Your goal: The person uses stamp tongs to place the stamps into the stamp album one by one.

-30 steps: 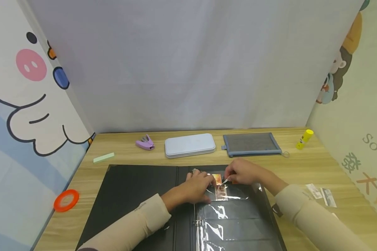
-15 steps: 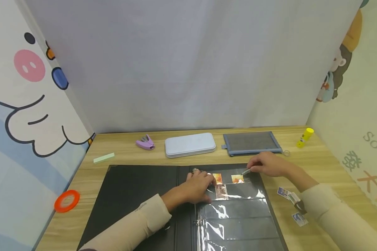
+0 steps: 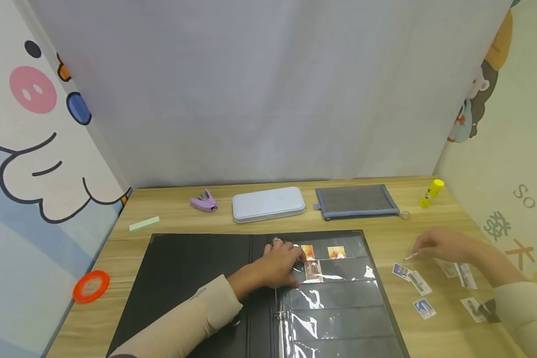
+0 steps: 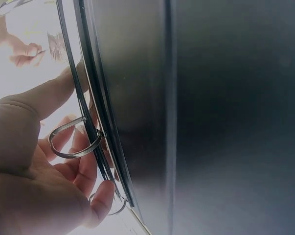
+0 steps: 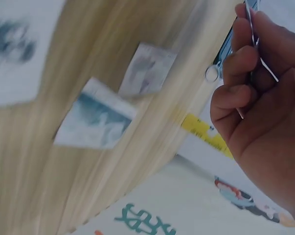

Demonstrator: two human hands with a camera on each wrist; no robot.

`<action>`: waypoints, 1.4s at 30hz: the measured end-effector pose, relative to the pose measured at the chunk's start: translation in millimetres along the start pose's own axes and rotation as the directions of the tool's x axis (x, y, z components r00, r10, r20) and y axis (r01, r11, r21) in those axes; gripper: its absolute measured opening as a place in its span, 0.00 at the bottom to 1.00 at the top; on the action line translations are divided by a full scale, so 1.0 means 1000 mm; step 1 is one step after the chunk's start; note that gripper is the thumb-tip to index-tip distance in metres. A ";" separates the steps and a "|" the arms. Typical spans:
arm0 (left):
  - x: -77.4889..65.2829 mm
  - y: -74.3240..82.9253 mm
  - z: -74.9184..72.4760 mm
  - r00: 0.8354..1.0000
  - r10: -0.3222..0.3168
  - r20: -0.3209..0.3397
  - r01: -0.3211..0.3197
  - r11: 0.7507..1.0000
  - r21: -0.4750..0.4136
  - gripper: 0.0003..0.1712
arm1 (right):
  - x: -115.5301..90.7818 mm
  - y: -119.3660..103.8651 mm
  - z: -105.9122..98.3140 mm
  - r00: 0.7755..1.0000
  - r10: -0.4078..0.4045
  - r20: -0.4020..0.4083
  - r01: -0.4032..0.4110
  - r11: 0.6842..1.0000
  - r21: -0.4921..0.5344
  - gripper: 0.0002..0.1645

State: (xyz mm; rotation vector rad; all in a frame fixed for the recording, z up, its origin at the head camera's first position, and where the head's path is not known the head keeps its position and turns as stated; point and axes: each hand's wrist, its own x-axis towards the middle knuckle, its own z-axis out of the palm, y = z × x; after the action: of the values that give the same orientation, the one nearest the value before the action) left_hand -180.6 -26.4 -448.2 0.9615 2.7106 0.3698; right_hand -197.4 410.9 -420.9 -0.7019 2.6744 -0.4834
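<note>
A black ring-binder stamp album [image 3: 201,278] lies spread on the table, its right page [image 3: 340,296] made of clear pocket strips. Two orange stamps sit in the top pocket, one of them near the middle [image 3: 336,252], and a brownish stamp [image 3: 313,271] sits in the row below. My left hand [image 3: 277,266] rests on the page's left side by the metal rings [image 4: 76,142], fingers spread. My right hand [image 3: 443,244] pinches metal tweezers [image 3: 410,256], tips just above a blue stamp [image 3: 401,271] on the table. Nothing visible is between the tips.
More loose stamps [image 3: 424,308] lie right of the album, some under the right forearm. Along the back are a purple stapler [image 3: 204,201], pale blue case [image 3: 268,204], mesh pouch [image 3: 357,201] and yellow glue stick [image 3: 431,193]. An orange ring [image 3: 91,287] lies left.
My right hand has moved with the tweezers from the album's top pocket rightward to the loose stamps, leaving the second orange stamp in the pocket. The left hand has stayed on the page.
</note>
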 end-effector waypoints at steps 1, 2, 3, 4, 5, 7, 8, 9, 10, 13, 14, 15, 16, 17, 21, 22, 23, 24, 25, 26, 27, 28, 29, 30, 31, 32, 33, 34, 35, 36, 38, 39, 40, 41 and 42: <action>0.000 0.000 -0.001 1.000 0.000 0.000 0.000 1.000 -0.001 0.29 | -0.004 0.002 -0.001 1.000 0.008 0.008 -0.008 1.000 0.005 0.06; 0.000 0.001 -0.001 1.000 -0.002 0.001 0.002 1.000 -0.005 0.29 | -0.008 0.004 -0.002 1.000 0.017 0.014 -0.017 1.000 0.009 0.06; 0.000 0.001 -0.002 1.000 -0.004 0.003 0.004 1.000 -0.008 0.29 | -0.012 0.006 -0.003 1.000 0.022 0.019 -0.023 1.000 0.013 0.06; 0.000 0.001 -0.003 1.000 -0.005 0.004 0.005 1.000 -0.012 0.29 | -0.015 0.007 -0.004 0.999 0.032 0.028 -0.032 0.999 0.024 0.06; 0.000 0.001 -0.004 1.000 -0.006 0.005 0.006 1.000 -0.014 0.29 | -0.019 0.008 -0.005 0.999 0.038 0.036 -0.039 0.999 0.028 0.06; 0.000 0.001 -0.005 1.000 -0.008 0.007 0.008 1.000 -0.017 0.29 | -0.025 0.009 -0.006 0.996 0.068 0.060 -0.070 0.997 0.039 0.06; 0.000 0.001 -0.005 1.000 -0.009 0.006 0.009 1.000 -0.017 0.29 | -0.028 0.009 -0.007 0.994 0.077 0.073 -0.080 0.996 0.046 0.07; 0.000 0.001 -0.005 1.000 -0.008 0.006 0.008 1.000 -0.018 0.29 | -0.031 0.009 -0.007 0.993 0.083 0.086 -0.089 0.994 0.063 0.07; 0.001 0.001 -0.005 1.000 -0.008 0.006 0.008 1.000 -0.018 0.29 | -0.033 0.008 -0.007 0.990 0.099 0.100 -0.107 0.991 0.076 0.08; 0.001 0.000 -0.005 1.000 -0.007 0.006 0.007 1.000 -0.014 0.29 | -0.039 0.005 -0.006 0.985 0.116 0.127 -0.131 0.984 0.118 0.08; 0.001 0.000 -0.005 1.000 -0.006 0.007 0.006 1.000 -0.014 0.29 | -0.039 0.004 -0.005 0.985 0.113 0.130 -0.130 0.983 0.132 0.08; 0.001 0.000 -0.004 1.000 -0.006 0.008 0.007 1.000 -0.014 0.29 | -0.040 0.002 -0.004 0.985 0.114 0.129 -0.132 0.982 0.136 0.08; 0.001 0.000 -0.004 1.000 -0.007 0.008 0.007 1.000 -0.014 0.29 | -0.040 0.002 -0.002 0.985 0.112 0.129 -0.129 0.982 0.135 0.08; 0.001 0.000 -0.004 1.000 -0.008 0.008 0.008 1.000 -0.014 0.29 | -0.040 0.002 -0.001 0.987 0.102 0.127 -0.119 0.984 0.135 0.08; 0.001 0.001 -0.002 1.000 -0.007 0.009 0.007 1.000 -0.015 0.28 | -0.039 0.002 0.006 0.989 0.092 0.119 -0.108 0.985 0.136 0.06; 0.002 0.001 -0.001 1.000 -0.006 0.009 0.006 1.000 -0.013 0.28 | -0.039 0.003 0.007 0.988 0.100 0.119 -0.117 0.983 0.139 0.06; 0.002 0.002 -0.001 1.000 -0.005 0.009 0.005 1.000 -0.014 0.28 | -0.039 0.004 0.007 0.989 0.102 0.107 -0.116 0.983 0.140 0.06; 0.002 0.002 -0.001 1.000 -0.004 0.010 0.005 1.000 -0.012 0.29 | -0.039 0.005 0.007 0.991 0.102 0.090 -0.114 0.984 0.139 0.06; 0.001 0.002 -0.001 1.000 -0.005 0.010 0.005 1.000 -0.011 0.29 | -0.039 0.006 0.005 0.993 0.095 0.065 -0.102 0.987 0.125 0.05; 0.001 0.002 -0.001 1.000 -0.007 0.010 0.007 1.000 -0.012 0.29 | -0.038 0.006 0.003 0.994 0.096 0.044 -0.101 0.989 0.112 0.05; 0.001 0.002 -0.001 1.000 -0.008 0.009 0.008 1.000 -0.010 0.29 | -0.036 0.005 0.000 0.996 0.091 0.020 -0.093 0.991 0.093 0.06; 0.001 0.002 -0.001 1.000 -0.010 0.009 0.010 1.000 -0.009 0.29 | -0.034 0.004 -0.003 0.997 0.078 -0.008 -0.077 0.995 0.068 0.06; 0.001 0.002 -0.002 1.000 -0.011 0.009 0.011 1.000 -0.010 0.29 | -0.031 0.003 -0.006 0.997 0.063 -0.043 -0.061 0.997 0.038 0.06; 0.001 0.002 -0.002 1.000 -0.010 0.009 0.010 1.000 -0.008 0.29 | -0.028 0.000 -0.010 0.996 0.058 -0.066 -0.057 0.998 0.014 0.06; 0.001 0.002 -0.002 1.000 -0.009 0.010 0.009 1.000 -0.010 0.29 | -0.024 -0.003 -0.014 0.995 0.050 -0.086 -0.051 0.999 -0.005 0.06; 0.001 0.002 -0.002 1.000 -0.007 0.011 0.007 1.000 -0.010 0.29 | -0.020 -0.006 -0.017 0.994 0.040 -0.099 -0.042 0.999 -0.017 0.07; 0.001 0.002 -0.002 1.000 -0.004 0.013 0.005 1.000 -0.010 0.29 | -0.015 -0.009 -0.020 0.993 0.021 -0.116 -0.025 0.999 -0.029 0.07; 0.001 0.002 -0.002 1.000 -0.003 0.015 0.003 1.000 -0.012 0.29 | -0.009 -0.014 -0.022 0.992 0.013 -0.128 -0.018 0.999 -0.034 0.07; 0.002 0.002 -0.002 1.000 -0.002 0.016 0.002 1.000 -0.015 0.29 | -0.003 -0.019 -0.024 0.990 0.010 -0.138 -0.015 0.999 -0.032 0.07; 0.002 0.002 -0.002 1.000 -0.002 0.016 0.002 1.000 -0.012 0.29 | 0.003 -0.023 -0.026 0.990 -0.004 -0.142 0.001 1.000 -0.022 0.07; 0.002 0.003 -0.002 1.000 -0.008 0.017 0.008 1.000 -0.006 0.29 | 0.018 -0.033 -0.028 0.988 -0.025 -0.150 0.024 1.000 -0.005 0.07; 0.002 0.003 -0.002 1.000 -0.011 0.017 0.011 1.000 -0.004 0.28 | 0.026 -0.038 -0.028 0.988 -0.028 -0.151 0.029 1.000 0.009 0.07; 0.002 0.003 -0.002 1.000 -0.013 0.017 0.013 1.000 -0.003 0.28 | 0.034 -0.042 -0.027 0.988 -0.030 -0.149 0.034 0.999 0.024 0.06; 0.002 0.003 -0.002 1.000 -0.014 0.016 0.014 1.000 -0.001 0.28 | 0.041 -0.046 -0.025 0.988 -0.035 -0.148 0.041 0.998 0.039 0.06; 0.002 0.003 -0.001 1.000 -0.014 0.015 0.014 1.000 0.003 0.28 | 0.049 -0.050 -0.023 0.989 -0.040 -0.143 0.048 0.998 0.051 0.06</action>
State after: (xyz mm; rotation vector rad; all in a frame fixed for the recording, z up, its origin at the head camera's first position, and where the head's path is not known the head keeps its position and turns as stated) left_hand -180.5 -22.8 -446.1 0.9419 2.7035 0.3550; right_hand -226.3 350.2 -391.4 -0.7381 2.7708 -0.6375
